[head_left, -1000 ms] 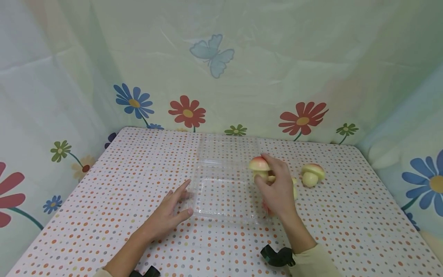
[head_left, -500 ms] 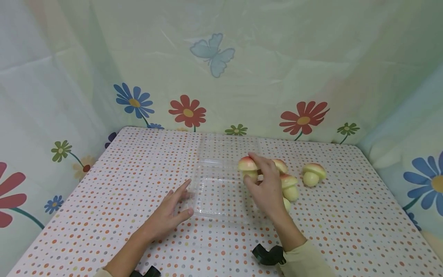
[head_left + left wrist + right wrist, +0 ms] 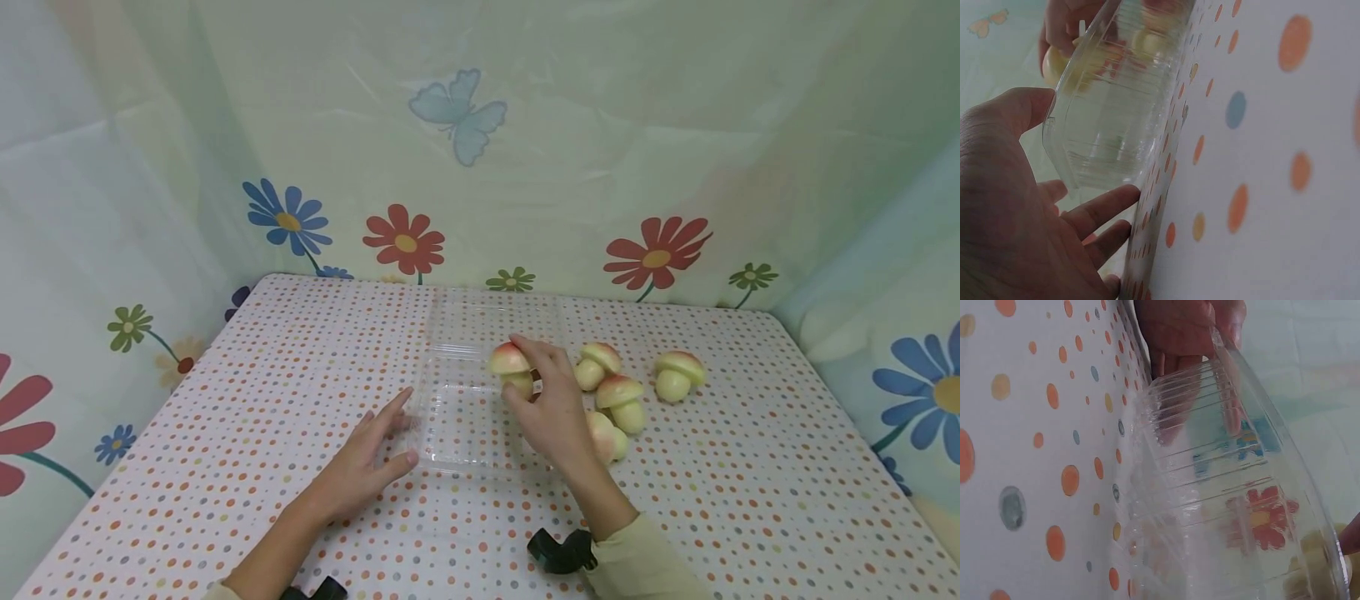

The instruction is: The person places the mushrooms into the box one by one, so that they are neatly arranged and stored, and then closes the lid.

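Observation:
A clear plastic clamshell box (image 3: 461,437) lies unfolded on the table, its lid (image 3: 495,317) spread toward the back. My right hand (image 3: 557,408) pinches a toy mushroom (image 3: 510,360) with a reddish-yellow cap and pale stem, holding it over the box. Part of that toy mushroom (image 3: 1313,569) shows through the clear wall in the right wrist view. My left hand (image 3: 360,467) stays at the box's left side with fingers spread; in the left wrist view its thumb reaches the rim of the box (image 3: 1100,137) and its fingertips are low by the tabletop.
Several more toy mushrooms lie right of the box: one at the back (image 3: 597,365), one in the middle (image 3: 621,404), one nearer me (image 3: 607,437) and one farther right (image 3: 678,377). A dotted cloth (image 3: 225,450) covers the table, with a flowered curtain (image 3: 525,192) behind.
My right hand has carried the toy mushroom leftward, from the box's right edge to over the box, uncovering the other mushrooms. The left hand has stayed in place.

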Motion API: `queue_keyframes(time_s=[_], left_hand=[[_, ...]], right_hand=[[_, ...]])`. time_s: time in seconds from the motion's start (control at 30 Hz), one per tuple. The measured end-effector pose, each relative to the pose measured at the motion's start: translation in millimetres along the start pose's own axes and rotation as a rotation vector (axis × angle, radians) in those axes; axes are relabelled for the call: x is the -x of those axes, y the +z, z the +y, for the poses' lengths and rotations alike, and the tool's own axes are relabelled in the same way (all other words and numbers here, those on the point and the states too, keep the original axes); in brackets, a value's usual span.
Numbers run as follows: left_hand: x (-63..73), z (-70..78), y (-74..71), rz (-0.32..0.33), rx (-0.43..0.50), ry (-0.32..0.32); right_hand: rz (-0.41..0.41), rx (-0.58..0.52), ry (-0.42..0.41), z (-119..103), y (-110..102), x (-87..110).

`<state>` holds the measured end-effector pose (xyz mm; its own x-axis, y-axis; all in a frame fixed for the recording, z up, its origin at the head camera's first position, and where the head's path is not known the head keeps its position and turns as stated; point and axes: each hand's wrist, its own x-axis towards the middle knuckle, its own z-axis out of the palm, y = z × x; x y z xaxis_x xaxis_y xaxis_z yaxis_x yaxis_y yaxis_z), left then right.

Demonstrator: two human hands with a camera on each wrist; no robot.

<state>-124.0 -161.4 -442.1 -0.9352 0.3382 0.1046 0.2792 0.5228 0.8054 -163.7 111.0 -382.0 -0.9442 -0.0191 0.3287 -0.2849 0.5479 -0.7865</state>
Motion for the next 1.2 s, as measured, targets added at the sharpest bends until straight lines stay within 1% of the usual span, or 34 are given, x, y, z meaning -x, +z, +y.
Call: queue_keyframes(time_s=[0.13,0.33,0.6,0.83,1.1,1.2], left_hand=[[0.0,0.1,0.4,-0.002,0.0,-0.009],[-0.6,-0.3,0.6,0.0,-0.002,-0.004],[-0.1,-0.5,0.6,0.001,-0.01,-0.009],[-1.2,0.3,-0.2,0.005,-0.013,0.01],[-0.9,0.1,-0.2,0.01,-0.024,0.007],[-0.5,0.0,-0.4,0.008,-0.025,0.015]], right_hand=[[-0.019,0.009,0.001,-1,6,0.2],[-0.023,0.012,-0.02,-2,14,-0.1],[-0.059,0.045,0.005,-3,26,-1.3],[-0.067,0.059,-0.025,-6,30,-4.9],[-0.139,0.058,0.003,-11,41,-6.9],[-0.151,0.071,0.007,-12,44,-7.4]])
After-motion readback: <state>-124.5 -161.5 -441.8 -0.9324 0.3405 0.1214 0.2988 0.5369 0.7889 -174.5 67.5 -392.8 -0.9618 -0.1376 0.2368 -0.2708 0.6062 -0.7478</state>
